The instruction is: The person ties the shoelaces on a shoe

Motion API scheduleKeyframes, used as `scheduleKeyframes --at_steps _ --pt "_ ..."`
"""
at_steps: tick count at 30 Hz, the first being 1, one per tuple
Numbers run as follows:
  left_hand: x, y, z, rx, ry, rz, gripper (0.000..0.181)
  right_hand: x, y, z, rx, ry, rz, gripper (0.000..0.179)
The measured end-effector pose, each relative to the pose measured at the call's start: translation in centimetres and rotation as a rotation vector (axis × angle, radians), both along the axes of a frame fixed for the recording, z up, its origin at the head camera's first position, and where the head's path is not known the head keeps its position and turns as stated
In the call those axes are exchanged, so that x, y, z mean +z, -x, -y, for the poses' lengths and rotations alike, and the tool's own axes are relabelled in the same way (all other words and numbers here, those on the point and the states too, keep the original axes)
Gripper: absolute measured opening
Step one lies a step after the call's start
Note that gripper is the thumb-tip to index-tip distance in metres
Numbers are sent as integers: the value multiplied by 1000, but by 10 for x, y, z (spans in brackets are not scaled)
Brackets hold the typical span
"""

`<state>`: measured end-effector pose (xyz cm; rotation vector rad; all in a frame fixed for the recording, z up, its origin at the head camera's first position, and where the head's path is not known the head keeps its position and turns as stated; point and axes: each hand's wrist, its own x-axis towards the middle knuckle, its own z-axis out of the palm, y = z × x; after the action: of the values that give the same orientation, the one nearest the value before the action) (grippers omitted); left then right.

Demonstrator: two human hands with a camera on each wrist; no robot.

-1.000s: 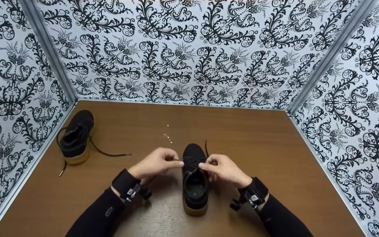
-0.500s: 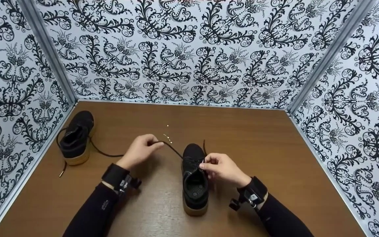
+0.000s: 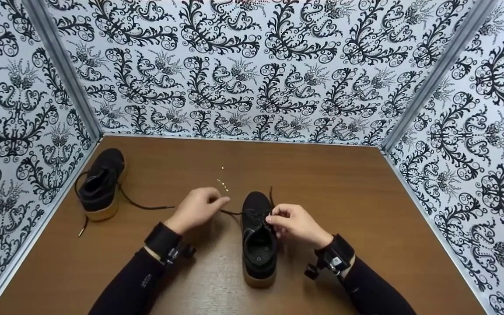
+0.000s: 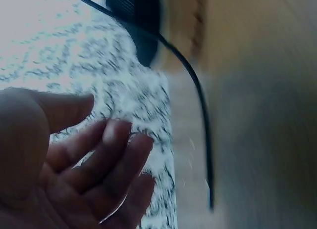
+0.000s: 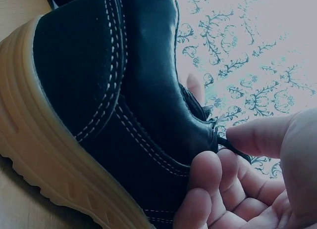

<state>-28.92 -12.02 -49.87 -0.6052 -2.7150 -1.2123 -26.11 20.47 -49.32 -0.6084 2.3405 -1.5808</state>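
"Starting with the near shoe [image 3: 258, 240]: where does it stand, and how does it look?"

"Upright on the brown table [image 3: 330, 175], between the two hands, toe pointing away from the person. Black upper, open collar. From the right wrist view: smooth padded collar, pale double rows of stitching [image 5: 113, 56] along the heel and side, thick tan sole [image 5: 25, 105] with a ridged edge."

"Laces?"

"Black, crossing over the front. The left lace [image 3: 231, 213] leaves the shoe's left side and reaches toward the left hand [image 3: 196, 209]. A thin dark lace end [image 3: 271, 194] sticks out beside the toe, on the right."

"State of the fingers, left?"

"Loosely bent, thumb apart from them, nothing gripped. In the left wrist view, blurred, the lace runs past beyond the fingertips."

"And right?"

"The right hand [image 3: 295, 224] pinches the right lace [image 5: 233, 145] between thumb and finger, close to where it comes out by the collar. Other fingers curl at the shoe's side."

"Anything else on the table?"

"A matching other shoe [image 3: 101, 183], far left, well apart, its laces trailing loose. Small bright flecks [image 3: 223, 184] beyond the left hand; nature unclear."
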Motion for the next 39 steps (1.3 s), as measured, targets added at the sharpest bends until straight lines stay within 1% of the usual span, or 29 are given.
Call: scheduleKeyframes --at_steps 3,4,5,7,10,13,15,18,20,21,23,27,30,33,35,37,39 --pt "2 -9 -11 -139 -74 94 50 -1 0 0 -1 2 -7 23" --pt "2 -11 -15 -177 -100 128 52 -1 0 0 0 8 -4 24" --pt "2 -14 -20 -206 -118 147 54 -1 0 0 3 16 -1 25" --pt "0 -19 -29 -233 -154 167 52 -1 0 0 6 32 7 27" --pt "-2 -26 -40 -205 -189 128 41 -1 -1 1 9 50 16 28" --pt "-3 -32 -48 -172 -220 67 28 -1 -1 2 9 66 9 28" --pt "-5 -34 -52 -177 -242 35 22 -1 -1 2 12 80 1 27" --pt "-9 -36 -57 -205 -272 0 21 0 -1 3 18 96 -11 27" --pt "-12 -36 -60 -207 -298 -15 19 0 -1 3 24 101 -13 26" --pt "-13 -36 -62 -202 -321 -9 18 -1 0 3 26 104 -13 26" --pt "-14 -36 -65 -187 -386 23 15 -1 0 3 26 116 -16 24" --pt "-15 -36 -70 -158 -491 87 9 -4 1 3 14 153 -31 21" --pt "-14 -38 -70 -157 -566 128 10 -4 2 4 -2 200 -37 22" --pt "-12 -38 -68 -164 -687 185 13 -3 1 5 -28 256 -38 26" --pt "-11 -38 -68 -180 -757 222 16 -3 1 4 -45 291 -37 28" --pt "-11 -37 -67 -193 -805 253 19 -2 2 3 -50 320 -37 29" --pt "-11 -37 -66 -208 -834 283 21 -2 3 2 -45 344 -36 29"
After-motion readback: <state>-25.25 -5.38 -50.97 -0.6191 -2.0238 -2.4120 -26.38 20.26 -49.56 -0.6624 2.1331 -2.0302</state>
